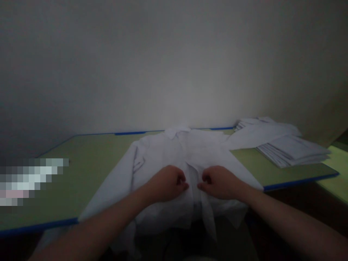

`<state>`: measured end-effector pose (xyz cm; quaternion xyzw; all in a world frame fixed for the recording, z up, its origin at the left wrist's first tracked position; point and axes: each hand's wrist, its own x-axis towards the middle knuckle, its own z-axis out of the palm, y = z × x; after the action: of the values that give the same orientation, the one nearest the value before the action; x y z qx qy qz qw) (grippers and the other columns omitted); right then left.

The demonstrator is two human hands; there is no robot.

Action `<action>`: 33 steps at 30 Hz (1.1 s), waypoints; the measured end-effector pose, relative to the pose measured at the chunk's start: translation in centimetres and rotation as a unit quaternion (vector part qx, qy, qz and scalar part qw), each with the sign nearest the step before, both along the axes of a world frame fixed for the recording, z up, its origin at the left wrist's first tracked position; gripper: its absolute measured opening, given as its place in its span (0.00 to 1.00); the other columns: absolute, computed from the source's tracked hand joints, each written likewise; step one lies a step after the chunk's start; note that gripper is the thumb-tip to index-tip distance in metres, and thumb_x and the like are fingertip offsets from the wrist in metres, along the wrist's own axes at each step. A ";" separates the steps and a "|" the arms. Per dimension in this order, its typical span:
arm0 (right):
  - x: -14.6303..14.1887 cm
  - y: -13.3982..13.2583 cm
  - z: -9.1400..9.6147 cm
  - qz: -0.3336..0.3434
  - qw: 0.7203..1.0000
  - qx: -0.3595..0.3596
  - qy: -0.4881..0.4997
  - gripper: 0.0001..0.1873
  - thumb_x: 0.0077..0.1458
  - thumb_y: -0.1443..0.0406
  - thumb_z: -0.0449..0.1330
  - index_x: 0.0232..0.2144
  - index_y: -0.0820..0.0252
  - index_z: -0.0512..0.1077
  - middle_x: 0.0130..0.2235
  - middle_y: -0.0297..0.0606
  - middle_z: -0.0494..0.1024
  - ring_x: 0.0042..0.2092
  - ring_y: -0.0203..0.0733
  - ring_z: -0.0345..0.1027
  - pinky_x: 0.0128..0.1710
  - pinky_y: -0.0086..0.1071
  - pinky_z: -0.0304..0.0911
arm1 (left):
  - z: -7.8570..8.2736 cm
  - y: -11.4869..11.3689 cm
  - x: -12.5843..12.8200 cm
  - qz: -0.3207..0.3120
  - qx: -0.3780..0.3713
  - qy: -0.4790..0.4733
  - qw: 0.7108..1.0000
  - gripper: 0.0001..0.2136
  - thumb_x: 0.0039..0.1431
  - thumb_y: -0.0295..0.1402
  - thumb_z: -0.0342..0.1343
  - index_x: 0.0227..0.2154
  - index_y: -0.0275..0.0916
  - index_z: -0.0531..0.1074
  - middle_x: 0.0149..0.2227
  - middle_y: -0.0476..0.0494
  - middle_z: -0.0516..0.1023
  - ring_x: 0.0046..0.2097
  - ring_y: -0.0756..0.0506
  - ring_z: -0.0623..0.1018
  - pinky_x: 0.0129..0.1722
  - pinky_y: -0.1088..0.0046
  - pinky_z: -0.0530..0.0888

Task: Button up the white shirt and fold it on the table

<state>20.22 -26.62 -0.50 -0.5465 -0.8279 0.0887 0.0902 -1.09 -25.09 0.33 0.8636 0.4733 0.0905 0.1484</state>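
Dimly lit, the table [89,163] was partly covered by a shirt [174,152], its lower edge shadowed. At its parted front, left hand [168,183] and right hand [225,183] were curled; whether the fingers gripped it could not be told.

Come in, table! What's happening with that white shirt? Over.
Left hand and right hand curled at the shirt, grip unclear. Shirt front open, spread on table, hem past near edge. One sleeve lies across cloth pile.

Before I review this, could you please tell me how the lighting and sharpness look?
Head view: dim, with deep shadow under the table; head view: the shirt looks soft, its finer details faint; head view: coarse pixel blocks at lower left.
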 end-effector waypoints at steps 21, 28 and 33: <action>-2.3 -1.6 -1.8 -0.028 0.991 0.099 0.083 0.10 0.55 0.63 0.51 0.28 0.61 0.70 0.30 0.37 0.72 0.32 0.35 0.61 0.32 0.28 0.48 | -1.3 -0.5 1.9 0.058 -0.115 -0.086 0.988 0.09 0.45 0.32 0.49 0.21 0.35 0.74 0.19 0.46 0.74 0.24 0.49 0.72 0.25 0.76 0.65; -3.2 -2.2 -3.8 0.020 0.982 0.119 0.148 0.10 0.56 0.66 0.51 0.27 0.61 0.70 0.30 0.36 0.71 0.33 0.34 0.61 0.33 0.27 0.51 | -3.1 -0.4 1.4 0.076 -0.217 -0.248 0.941 0.07 0.44 0.32 0.52 0.23 0.34 0.71 0.21 0.47 0.74 0.24 0.50 0.72 0.23 0.78 0.66; -3.0 -2.5 -3.9 0.063 0.978 0.128 0.155 0.11 0.56 0.66 0.51 0.25 0.62 0.70 0.27 0.37 0.71 0.32 0.34 0.61 0.33 0.27 0.51 | -3.6 -0.3 1.2 0.075 -0.230 -0.269 0.932 0.05 0.44 0.32 0.52 0.22 0.35 0.69 0.20 0.48 0.73 0.23 0.51 0.71 0.22 0.78 0.64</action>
<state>17.18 -29.12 -4.39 -0.4569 -0.8410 0.0711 0.2810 0.13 -25.40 -3.24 0.7111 0.4866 0.2189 0.4578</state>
